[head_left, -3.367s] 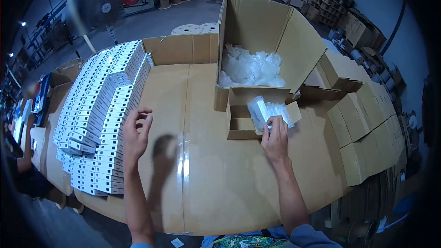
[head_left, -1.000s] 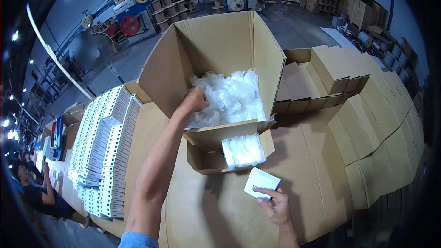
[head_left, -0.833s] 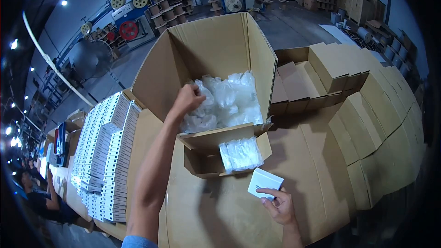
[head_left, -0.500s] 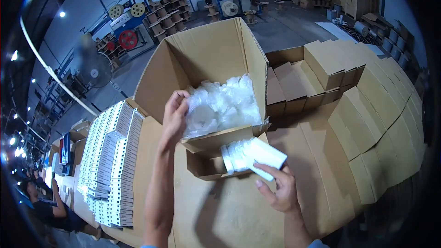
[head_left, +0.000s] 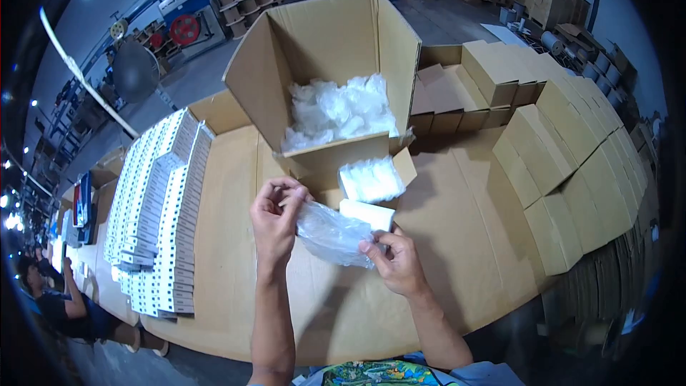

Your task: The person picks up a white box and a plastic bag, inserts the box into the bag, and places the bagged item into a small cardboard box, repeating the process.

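My left hand (head_left: 277,218) pinches one end of a clear plastic wrap (head_left: 329,234), which stretches across to my right hand (head_left: 394,256). That hand grips the wrap's other end together with a white box (head_left: 367,214). Just beyond them, a plastic-wrapped bundle (head_left: 371,180) lies at the small open carton (head_left: 307,169). Behind it stands a large cardboard box (head_left: 329,36) holding crumpled clear plastic bags (head_left: 343,109).
Stacked white boxes (head_left: 161,207) stand on the left of the cardboard-covered table (head_left: 225,243). Open brown cartons (head_left: 579,164) are piled at the right. A person (head_left: 61,300) is at the far left. Machines and spools stand behind.
My left hand has left the large box with a plastic wrap in it. My right hand has moved left and nearer to me with the white box. The view has shifted.
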Demonstrator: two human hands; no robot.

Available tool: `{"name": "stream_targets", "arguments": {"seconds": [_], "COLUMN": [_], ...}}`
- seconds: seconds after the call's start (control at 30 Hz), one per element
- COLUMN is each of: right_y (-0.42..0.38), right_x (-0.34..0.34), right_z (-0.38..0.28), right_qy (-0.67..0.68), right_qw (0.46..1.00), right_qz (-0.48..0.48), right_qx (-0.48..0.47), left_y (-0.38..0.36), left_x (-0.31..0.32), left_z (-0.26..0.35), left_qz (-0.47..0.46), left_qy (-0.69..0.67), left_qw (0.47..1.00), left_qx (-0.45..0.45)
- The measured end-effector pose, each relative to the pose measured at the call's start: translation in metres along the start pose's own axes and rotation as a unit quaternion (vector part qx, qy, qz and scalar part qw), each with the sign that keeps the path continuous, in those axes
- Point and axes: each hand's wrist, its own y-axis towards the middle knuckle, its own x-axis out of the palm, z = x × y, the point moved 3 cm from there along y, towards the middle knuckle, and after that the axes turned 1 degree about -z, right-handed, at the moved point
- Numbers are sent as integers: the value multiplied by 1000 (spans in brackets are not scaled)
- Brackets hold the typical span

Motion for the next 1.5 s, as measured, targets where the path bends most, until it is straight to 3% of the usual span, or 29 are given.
{"name": "stream_targets", "arguments": {"seconds": [0.07, 0.17, 0.2, 0.23, 0.3, 0.4, 0.5, 0.53, 0.67, 0.77, 0.9, 0.93, 1.03, 1.07, 1.17, 1.3, 1.43, 1.5], "right_y": [-20, -42, -48, -53, -61, -64, -67, -65, -59, -73, -97, -97, -100, -101, -99, -99, -100, -101], "right_x": [6, 13, 14, 15, 18, 25, 17, 11, -5, 5, 28, 32, 27, 29, 27, 30, 35, 35], "right_z": [6, 19, 16, 16, 16, 23, 36, 31, 33, 44, 37, 33, 30, 40, 38, 29, 22, 16], "right_qy": [51, 45, 23, 13, -5, 109, 138, 81, 143, 107, 204, 119, -40, 4, -26, -69, -106, -121], "right_qw": [998, 994, 994, 995, 997, 991, 986, 994, 977, 989, 973, 990, 993, 995, 997, 995, 992, 990], "right_qz": [15, 94, 100, 85, 52, 79, 50, 59, 138, 87, -12, 14, 14, 34, 53, 54, 43, 38], "right_qx": [32, 16, 33, 43, 64, -3, 84, 43, 79, 60, 107, 68, 106, 94, 44, 43, 50, 59], "left_y": [-10, -58, -75, -90, -112, -130, -144, -146, -156, -160, -163, -164, -168, -167, -153, -147, -121, -116], "left_x": [-12, 5, 4, 17, 18, 16, 6, 5, -7, -12, -13, -13, -25, -28, -24, -7, 19, 23], "left_z": [-20, -40, -54, -45, -58, -58, -70, -72, -72, -82, -89, -87, -100, -104, -64, -25, -12, -16], "left_qz": [22, -24, -89, -74, -64, -73, -55, -31, 4, 20, 26, 29, 40, 45, 171, 70, -35, -41], "left_qy": [-135, -234, -108, -67, -37, 5, 18, 10, 25, 4, 98, 96, 68, 54, 245, 393, 446, 428], "left_qw": [991, 971, 990, 995, 994, 991, 991, 996, 991, 994, 991, 991, 988, 987, 952, 873, 849, 859], "left_qx": [-12, -44, -30, -31, -86, -113, -121, -88, -130, -112, -86, -91, -129, -143, 71, 281, 282, 277]}}
